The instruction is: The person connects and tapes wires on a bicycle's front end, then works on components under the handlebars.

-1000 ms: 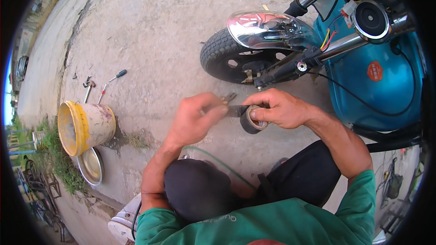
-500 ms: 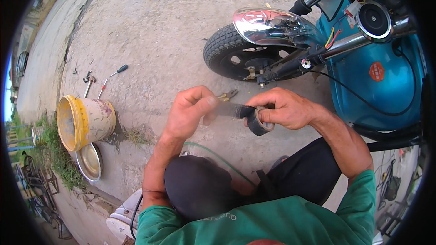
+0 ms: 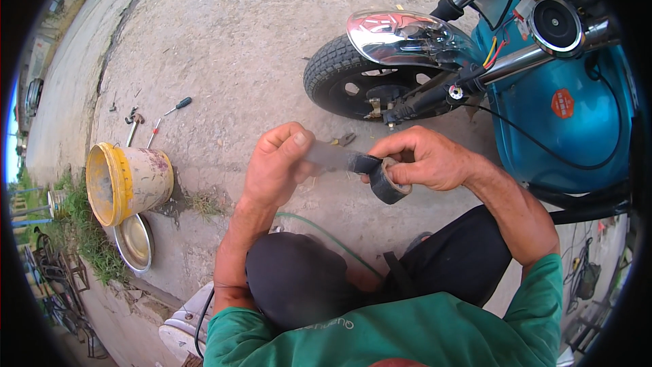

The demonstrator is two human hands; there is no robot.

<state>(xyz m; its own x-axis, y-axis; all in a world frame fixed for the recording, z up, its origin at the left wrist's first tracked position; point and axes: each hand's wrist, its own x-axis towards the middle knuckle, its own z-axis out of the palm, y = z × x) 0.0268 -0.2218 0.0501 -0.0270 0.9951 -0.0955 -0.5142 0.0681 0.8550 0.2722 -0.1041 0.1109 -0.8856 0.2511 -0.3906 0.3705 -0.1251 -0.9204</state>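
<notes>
In front of my knees, my right hand (image 3: 429,158) grips a roll of black tape (image 3: 388,187), thumb and fingers closed over its rim. From the roll a tape strip (image 3: 333,157) stretches leftward, dark near the roll and blurred grey along its length. My left hand (image 3: 273,165) pinches the far end of that strip between thumb and bent fingers. Just beyond the strip, a pair of pliers (image 3: 346,139) lies on the ground, its handles partly hidden.
A motor vehicle's front wheel (image 3: 333,81) with a chrome mudguard (image 3: 390,37) stands ahead right, beside a blue body panel (image 3: 530,122) and loose wires. At left are a yellow-rimmed bucket (image 3: 146,177), a metal lid (image 3: 134,245), a hammer (image 3: 134,126) and screwdrivers (image 3: 180,105).
My left hand has shifted slightly left and up, with more tape strip stretched between my hands. The right hand and roll stay nearly in place.
</notes>
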